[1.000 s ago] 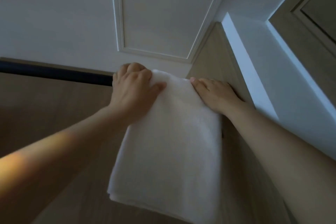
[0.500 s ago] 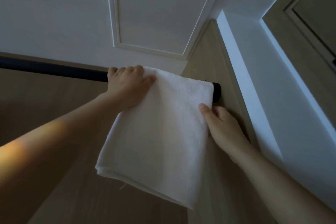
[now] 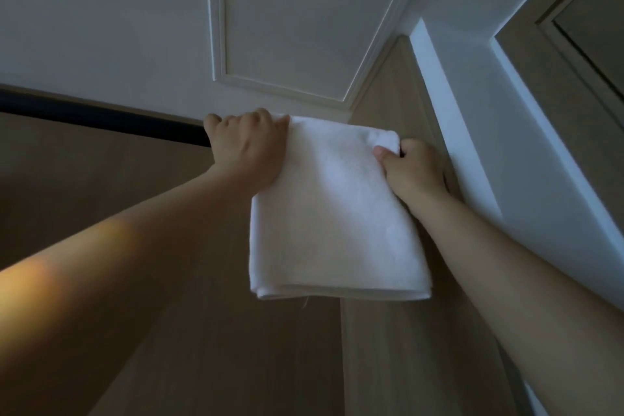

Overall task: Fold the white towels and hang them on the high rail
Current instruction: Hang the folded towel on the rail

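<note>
1. Our folded white towel [image 3: 337, 213] hangs draped over the right end of the dark rail [image 3: 101, 121], its lower edge roughly level.
2. On the rail, our left hand [image 3: 250, 149] grips its top left corner. Our right hand [image 3: 412, 169] pinches the top right.
3. We judge this towel nearly hung, needing only release. No other towels are in view.

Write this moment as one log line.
stage: hanging | towel: folded, draped over rail | left hand: grips towel on rail | right hand: grips towel's right corner

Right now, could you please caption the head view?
Folded white towel on rail, held by left hand and right hand.
</note>
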`<move>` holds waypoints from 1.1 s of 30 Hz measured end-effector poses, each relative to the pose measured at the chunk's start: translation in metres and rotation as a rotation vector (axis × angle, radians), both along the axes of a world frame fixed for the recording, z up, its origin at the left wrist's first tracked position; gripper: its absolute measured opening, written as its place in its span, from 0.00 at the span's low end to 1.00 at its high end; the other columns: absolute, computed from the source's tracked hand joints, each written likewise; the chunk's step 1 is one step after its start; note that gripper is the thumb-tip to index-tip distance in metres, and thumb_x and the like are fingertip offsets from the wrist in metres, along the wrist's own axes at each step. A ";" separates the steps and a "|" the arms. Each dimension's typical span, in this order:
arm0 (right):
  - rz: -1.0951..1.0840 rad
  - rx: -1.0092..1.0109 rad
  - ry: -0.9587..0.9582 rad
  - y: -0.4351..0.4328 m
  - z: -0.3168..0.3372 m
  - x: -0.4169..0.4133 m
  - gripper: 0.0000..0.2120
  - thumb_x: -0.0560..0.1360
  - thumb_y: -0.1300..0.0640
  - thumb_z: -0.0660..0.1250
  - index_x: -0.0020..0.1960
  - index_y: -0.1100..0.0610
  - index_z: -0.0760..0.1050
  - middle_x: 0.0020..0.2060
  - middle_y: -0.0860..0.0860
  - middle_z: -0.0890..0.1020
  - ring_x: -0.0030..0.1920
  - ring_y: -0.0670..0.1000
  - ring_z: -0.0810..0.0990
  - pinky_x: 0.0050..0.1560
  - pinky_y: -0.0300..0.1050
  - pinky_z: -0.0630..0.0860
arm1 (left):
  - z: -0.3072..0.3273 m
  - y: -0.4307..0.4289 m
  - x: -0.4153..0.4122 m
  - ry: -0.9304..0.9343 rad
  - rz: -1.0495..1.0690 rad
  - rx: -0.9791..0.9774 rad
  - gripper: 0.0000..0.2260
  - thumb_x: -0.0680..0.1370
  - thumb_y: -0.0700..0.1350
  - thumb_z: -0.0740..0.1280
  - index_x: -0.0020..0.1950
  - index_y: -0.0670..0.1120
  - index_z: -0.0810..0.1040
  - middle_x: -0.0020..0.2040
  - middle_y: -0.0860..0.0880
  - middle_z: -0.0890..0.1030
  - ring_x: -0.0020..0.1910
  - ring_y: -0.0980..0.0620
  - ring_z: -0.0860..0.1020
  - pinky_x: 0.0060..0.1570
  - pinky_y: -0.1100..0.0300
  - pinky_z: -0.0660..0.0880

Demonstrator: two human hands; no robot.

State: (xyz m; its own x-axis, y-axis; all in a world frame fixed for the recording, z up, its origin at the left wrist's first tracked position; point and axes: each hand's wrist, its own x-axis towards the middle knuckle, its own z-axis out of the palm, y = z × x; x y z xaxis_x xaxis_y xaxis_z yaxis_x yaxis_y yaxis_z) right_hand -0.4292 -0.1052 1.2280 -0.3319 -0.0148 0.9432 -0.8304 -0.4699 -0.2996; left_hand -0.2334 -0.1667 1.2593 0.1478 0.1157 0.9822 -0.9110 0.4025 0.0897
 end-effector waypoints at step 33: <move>0.462 0.176 -0.074 0.000 -0.115 -0.012 0.07 0.77 0.53 0.68 0.50 0.56 0.80 0.43 0.51 0.86 0.45 0.52 0.84 0.52 0.56 0.81 | -0.075 -0.008 0.008 0.039 -0.627 -0.094 0.23 0.76 0.59 0.67 0.30 0.44 0.65 0.36 0.49 0.72 0.41 0.44 0.73 0.40 0.56 0.62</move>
